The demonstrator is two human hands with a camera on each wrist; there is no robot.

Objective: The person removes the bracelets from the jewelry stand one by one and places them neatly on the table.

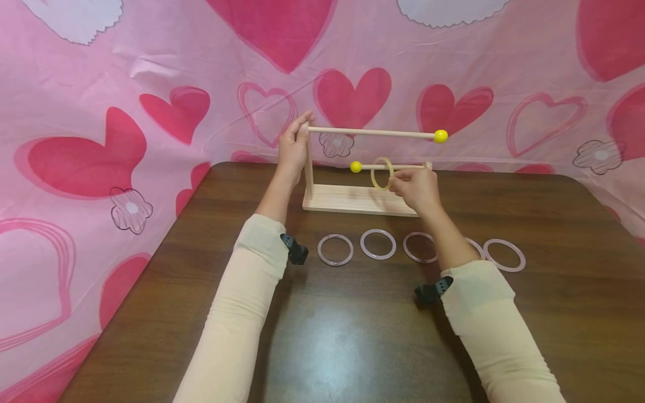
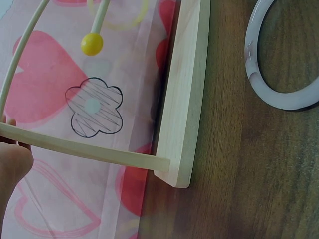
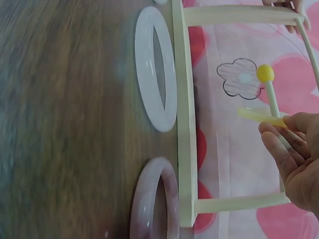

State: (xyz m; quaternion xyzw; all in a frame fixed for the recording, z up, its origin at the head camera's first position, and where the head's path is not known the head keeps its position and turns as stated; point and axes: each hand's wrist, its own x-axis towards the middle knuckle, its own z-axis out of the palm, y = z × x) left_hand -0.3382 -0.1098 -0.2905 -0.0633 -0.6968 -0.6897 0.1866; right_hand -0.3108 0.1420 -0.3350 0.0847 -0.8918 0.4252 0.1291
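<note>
My left hand [image 1: 292, 148] grips the top of the left post of a pale wooden ring stand [image 1: 353, 198], thumb in front and fingers behind. A long upper rod [image 1: 373, 132] runs right from that post to a yellow ball. The shorter lower rod [image 1: 367, 167] points left from the right post, also tipped with a yellow ball [image 3: 265, 73]. Between thumb and fingers, my right hand [image 1: 418, 187] pinches a translucent yellow ring [image 1: 373, 174]. This ring encircles the lower rod, behind its ball. Part of the right post is hidden by the right hand.
Several pale purple rings lie in a row on the brown table [image 1: 322, 336] in front of the stand, among them a leftmost ring [image 1: 335, 264] and a rightmost ring [image 1: 522, 263]. My right forearm partly covers some. A pink heart-patterned cloth [image 1: 227, 45] hangs behind.
</note>
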